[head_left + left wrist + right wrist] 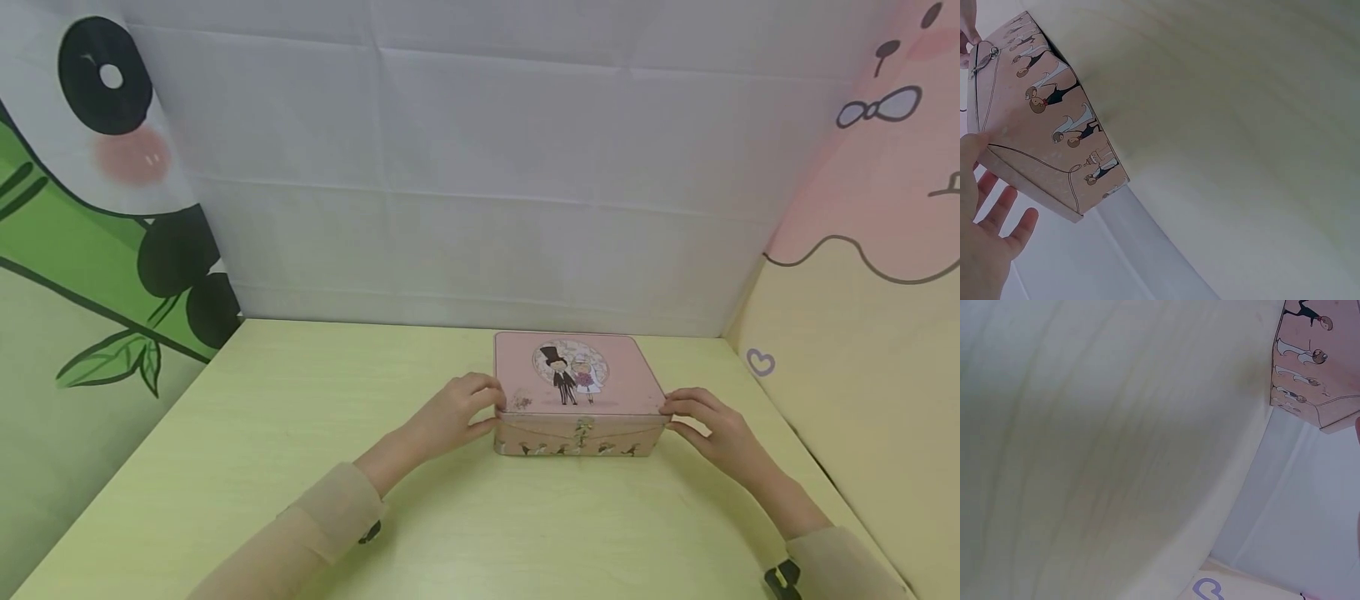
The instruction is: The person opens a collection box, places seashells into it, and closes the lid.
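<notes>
A pink lidded box (pixel 573 436) stands on the table, its lid (pixel 517 367) down. A couple is drawn on the lid, and a small metal clasp (pixel 584 429) sits at the front. My left hand (pixel 453 417) touches the box's left side near the front corner. In the left wrist view, the left thumb (pixel 971 147) meets the lid's edge while the other fingers spread beside the box. My right hand (pixel 712 429) reaches the right front corner, fingertips at the lid's edge and thumb lower. Only a sliver of that hand shows in the right wrist view.
The pale yellow-green table (pixel 300 400) extends around the box. Behind it hangs a white cloth (pixel 480 167). Printed panels flank the table, a green-and-white one (pixel 75 467) at left and a pink-and-cream one (pixel 862 358) at right.
</notes>
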Demonstrator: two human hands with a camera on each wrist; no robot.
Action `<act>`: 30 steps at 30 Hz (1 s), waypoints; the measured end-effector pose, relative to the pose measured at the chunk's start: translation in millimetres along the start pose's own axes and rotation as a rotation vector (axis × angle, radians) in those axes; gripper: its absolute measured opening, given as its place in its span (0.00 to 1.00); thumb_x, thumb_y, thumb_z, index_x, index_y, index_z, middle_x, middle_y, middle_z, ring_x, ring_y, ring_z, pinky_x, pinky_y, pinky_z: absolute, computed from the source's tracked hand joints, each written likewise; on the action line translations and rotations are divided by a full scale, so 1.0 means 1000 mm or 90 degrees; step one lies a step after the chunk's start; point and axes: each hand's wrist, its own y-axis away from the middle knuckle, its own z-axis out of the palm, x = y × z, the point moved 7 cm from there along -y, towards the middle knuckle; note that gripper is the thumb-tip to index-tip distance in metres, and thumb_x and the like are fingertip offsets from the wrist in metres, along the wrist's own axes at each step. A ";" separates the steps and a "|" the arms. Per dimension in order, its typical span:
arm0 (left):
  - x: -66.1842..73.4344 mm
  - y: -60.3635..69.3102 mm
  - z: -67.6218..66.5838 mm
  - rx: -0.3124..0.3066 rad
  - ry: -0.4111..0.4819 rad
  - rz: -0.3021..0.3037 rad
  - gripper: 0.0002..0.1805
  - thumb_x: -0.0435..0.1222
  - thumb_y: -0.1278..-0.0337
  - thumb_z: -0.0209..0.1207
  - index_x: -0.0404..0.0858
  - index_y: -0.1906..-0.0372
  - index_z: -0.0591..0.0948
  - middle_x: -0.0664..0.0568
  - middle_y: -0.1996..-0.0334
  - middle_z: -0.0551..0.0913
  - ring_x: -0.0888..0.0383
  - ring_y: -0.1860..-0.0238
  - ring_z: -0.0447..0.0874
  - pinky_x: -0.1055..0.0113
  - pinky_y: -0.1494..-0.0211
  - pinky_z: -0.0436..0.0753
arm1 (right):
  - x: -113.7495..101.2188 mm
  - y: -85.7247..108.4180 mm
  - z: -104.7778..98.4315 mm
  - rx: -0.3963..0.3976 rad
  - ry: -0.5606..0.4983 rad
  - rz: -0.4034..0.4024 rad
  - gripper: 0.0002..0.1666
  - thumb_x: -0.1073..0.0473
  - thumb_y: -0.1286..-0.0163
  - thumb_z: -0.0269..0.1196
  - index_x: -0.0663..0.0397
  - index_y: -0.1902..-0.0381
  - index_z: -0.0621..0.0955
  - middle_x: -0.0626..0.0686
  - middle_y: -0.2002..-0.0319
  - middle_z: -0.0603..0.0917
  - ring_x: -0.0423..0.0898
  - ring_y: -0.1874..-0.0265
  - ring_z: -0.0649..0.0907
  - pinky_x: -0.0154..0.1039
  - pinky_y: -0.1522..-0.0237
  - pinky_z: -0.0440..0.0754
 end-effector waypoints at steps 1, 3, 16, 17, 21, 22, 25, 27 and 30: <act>0.000 0.000 0.000 -0.001 0.000 0.002 0.14 0.33 0.53 0.69 0.43 0.61 0.79 0.54 0.57 0.79 0.58 0.53 0.78 0.64 0.48 0.78 | 0.000 0.001 0.000 0.001 -0.001 0.001 0.20 0.48 0.31 0.57 0.59 0.62 0.84 0.57 0.60 0.83 0.44 0.57 0.80 0.18 0.47 0.70; 0.001 -0.001 0.000 -0.002 0.003 0.008 0.15 0.33 0.55 0.70 0.42 0.60 0.79 0.53 0.57 0.79 0.57 0.52 0.78 0.63 0.47 0.78 | 0.001 0.002 0.001 0.004 -0.007 0.004 0.20 0.47 0.32 0.58 0.59 0.62 0.84 0.58 0.60 0.82 0.45 0.56 0.79 0.19 0.46 0.70; 0.000 -0.002 0.004 -0.025 0.003 0.023 0.16 0.35 0.55 0.70 0.42 0.58 0.80 0.53 0.54 0.80 0.57 0.50 0.77 0.65 0.46 0.77 | -0.001 -0.001 0.005 0.012 -0.012 -0.001 0.20 0.47 0.32 0.59 0.60 0.62 0.83 0.58 0.60 0.82 0.49 0.58 0.79 0.20 0.44 0.69; -0.001 -0.002 0.005 -0.025 -0.002 0.024 0.16 0.36 0.55 0.70 0.42 0.58 0.80 0.53 0.54 0.80 0.57 0.50 0.77 0.65 0.46 0.77 | -0.001 -0.001 0.005 0.012 -0.011 -0.001 0.20 0.47 0.32 0.58 0.60 0.63 0.83 0.58 0.60 0.82 0.49 0.58 0.79 0.20 0.44 0.69; 0.000 -0.002 0.007 -0.022 -0.013 0.031 0.16 0.36 0.54 0.70 0.43 0.58 0.80 0.54 0.55 0.79 0.57 0.49 0.77 0.65 0.46 0.77 | -0.001 -0.001 0.005 0.014 -0.012 -0.001 0.20 0.48 0.32 0.59 0.60 0.62 0.83 0.58 0.60 0.82 0.48 0.58 0.79 0.20 0.44 0.69; 0.000 -0.002 0.006 -0.021 -0.017 0.034 0.16 0.36 0.54 0.70 0.43 0.58 0.80 0.54 0.55 0.79 0.57 0.50 0.77 0.65 0.47 0.78 | -0.001 -0.001 0.005 0.014 -0.012 -0.001 0.19 0.48 0.32 0.59 0.60 0.62 0.83 0.58 0.60 0.82 0.49 0.58 0.79 0.20 0.44 0.69; 0.002 -0.002 0.005 -0.017 -0.025 0.041 0.16 0.35 0.55 0.70 0.42 0.58 0.80 0.53 0.55 0.80 0.56 0.50 0.77 0.64 0.48 0.78 | -0.001 -0.001 0.006 0.015 -0.010 -0.002 0.19 0.48 0.32 0.59 0.59 0.63 0.83 0.58 0.60 0.82 0.49 0.58 0.79 0.20 0.45 0.69; 0.003 -0.002 0.004 -0.015 -0.032 0.045 0.16 0.36 0.55 0.70 0.42 0.59 0.81 0.53 0.56 0.80 0.56 0.51 0.78 0.64 0.48 0.79 | -0.001 -0.001 0.006 0.016 -0.009 -0.002 0.19 0.47 0.32 0.59 0.59 0.63 0.84 0.57 0.60 0.82 0.48 0.59 0.79 0.19 0.45 0.69; 0.004 -0.003 0.004 -0.017 -0.043 0.049 0.14 0.36 0.55 0.70 0.43 0.60 0.81 0.53 0.56 0.80 0.56 0.51 0.78 0.64 0.48 0.79 | 0.000 0.000 0.006 0.016 -0.009 -0.003 0.19 0.48 0.33 0.59 0.59 0.63 0.83 0.58 0.60 0.82 0.48 0.59 0.79 0.19 0.46 0.69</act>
